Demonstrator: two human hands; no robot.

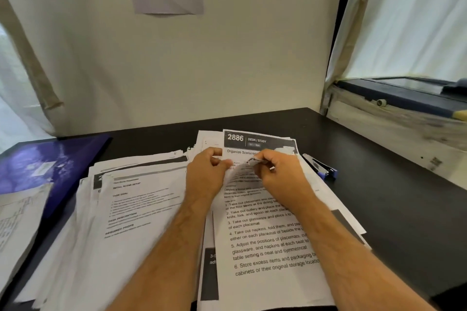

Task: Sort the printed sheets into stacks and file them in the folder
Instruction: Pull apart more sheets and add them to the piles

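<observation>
both your left hand (207,166) and right hand (275,171) are pinching the top sheet (267,235) on the worktop (391,197) pile. it's thin, floppy paper, so lift it by an edge, gently.

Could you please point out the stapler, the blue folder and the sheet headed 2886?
stapler (320,166), head view, on its metal top.
blue folder (50,159), head view, on its bare cover.
sheet headed 2886 (262,142), head view, on its dark header band.
</observation>
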